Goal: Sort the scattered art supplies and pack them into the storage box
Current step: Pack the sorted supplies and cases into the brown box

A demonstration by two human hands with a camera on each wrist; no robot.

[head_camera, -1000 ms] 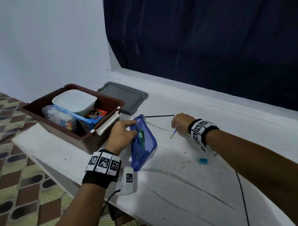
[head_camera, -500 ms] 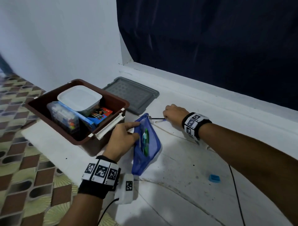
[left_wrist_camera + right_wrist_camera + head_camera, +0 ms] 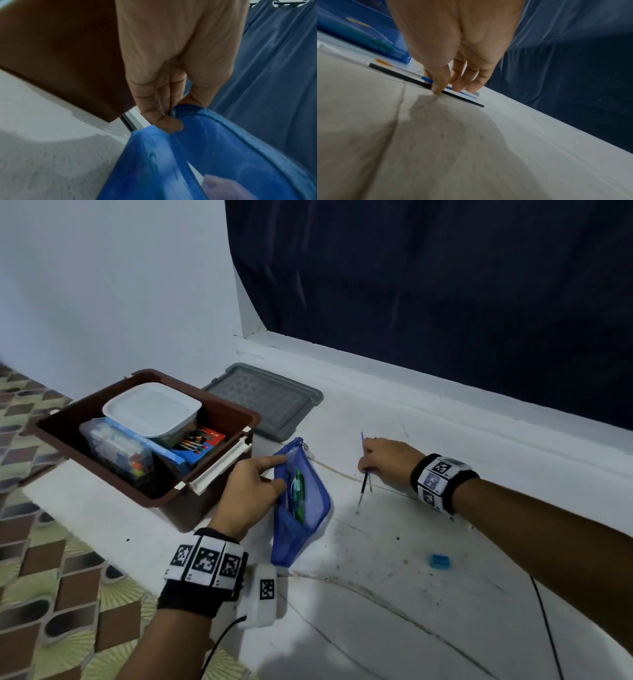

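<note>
Overhead, left hand [image 3: 247, 491] pinches pouch [image 3: 301, 505]; wrist view shows right hand [image 3: 453, 44] gripping brushes [image 3: 412, 79]

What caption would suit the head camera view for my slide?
Left hand holds blue pouch open beside the brown storage box while right hand gathers two thin brushes.

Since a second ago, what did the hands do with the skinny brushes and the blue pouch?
The right hand reached back to the black brush, took it up beside the blue one it already held, and now has both brushes in its grip. The left hand kept holding the blue pouch open. The brown storage box stayed put.
</note>
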